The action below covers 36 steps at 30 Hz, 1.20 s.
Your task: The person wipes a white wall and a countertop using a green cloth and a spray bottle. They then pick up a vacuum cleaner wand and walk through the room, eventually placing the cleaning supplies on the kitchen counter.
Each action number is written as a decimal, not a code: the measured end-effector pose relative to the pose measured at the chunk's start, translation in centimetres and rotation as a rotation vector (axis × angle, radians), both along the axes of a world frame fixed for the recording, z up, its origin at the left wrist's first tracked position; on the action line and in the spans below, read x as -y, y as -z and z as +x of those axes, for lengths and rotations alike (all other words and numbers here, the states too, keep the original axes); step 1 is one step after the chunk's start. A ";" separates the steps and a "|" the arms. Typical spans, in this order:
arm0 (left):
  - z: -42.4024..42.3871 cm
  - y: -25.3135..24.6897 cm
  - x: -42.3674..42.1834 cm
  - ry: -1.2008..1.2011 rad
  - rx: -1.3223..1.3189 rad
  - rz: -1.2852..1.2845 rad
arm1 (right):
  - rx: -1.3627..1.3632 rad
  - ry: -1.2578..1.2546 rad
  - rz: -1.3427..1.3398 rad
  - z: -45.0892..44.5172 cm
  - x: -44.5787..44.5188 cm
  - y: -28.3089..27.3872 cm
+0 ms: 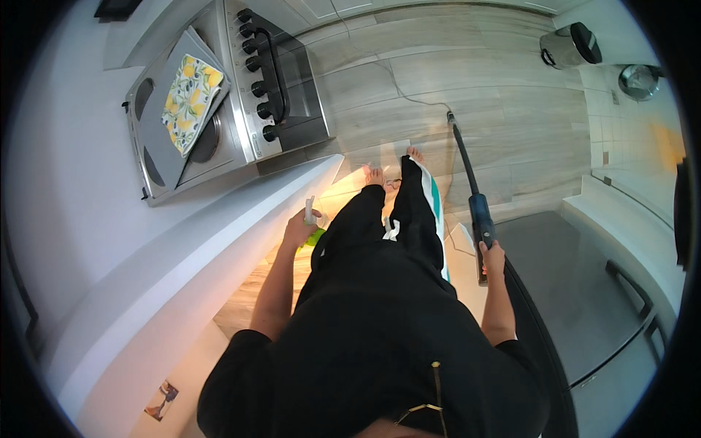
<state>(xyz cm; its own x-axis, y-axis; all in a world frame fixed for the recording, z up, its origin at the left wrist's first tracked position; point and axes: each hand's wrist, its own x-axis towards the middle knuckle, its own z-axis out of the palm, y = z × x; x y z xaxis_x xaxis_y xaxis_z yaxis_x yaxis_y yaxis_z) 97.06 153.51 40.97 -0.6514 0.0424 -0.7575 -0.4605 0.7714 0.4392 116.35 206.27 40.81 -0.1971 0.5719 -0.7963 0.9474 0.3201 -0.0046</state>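
At the left, my left hand grips a spray bottle with a white trigger head and a green lower part, partly behind my trouser leg. My right hand is closed around the dark blue handle of a long stick-shaped appliance. Its thin black shaft slants away to a narrow end over the floor. A thin cord appears to meet that end. What kind of appliance it is cannot be told.
A steel cooker with black knobs stands ahead left; a grey mat and lemon-print cloth lie on its hob. A white wall edge runs beside my left arm. A dark-topped fridge is right, a pedal bin far right.
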 end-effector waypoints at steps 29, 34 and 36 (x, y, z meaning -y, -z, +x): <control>-1.5 3.4 -8.7 -0.137 0.190 -0.073 | -0.062 -0.353 -0.010 -12.9 -12.7 0.0; -9.4 3.8 -10.5 -0.059 0.060 -0.062 | -0.057 -0.093 -0.048 -9.2 -10.4 -0.3; -12.0 2.6 -12.6 0.030 -0.011 -0.062 | -0.059 0.001 -0.101 -8.3 -9.3 -0.5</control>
<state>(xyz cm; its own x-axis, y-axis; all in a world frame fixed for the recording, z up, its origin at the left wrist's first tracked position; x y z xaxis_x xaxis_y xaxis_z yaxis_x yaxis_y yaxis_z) 85.11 166.13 38.40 -0.6592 0.0151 -0.7518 -0.4318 0.8109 0.3949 108.05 215.52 41.33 -0.2450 0.4893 -0.8370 0.9449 0.3139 -0.0931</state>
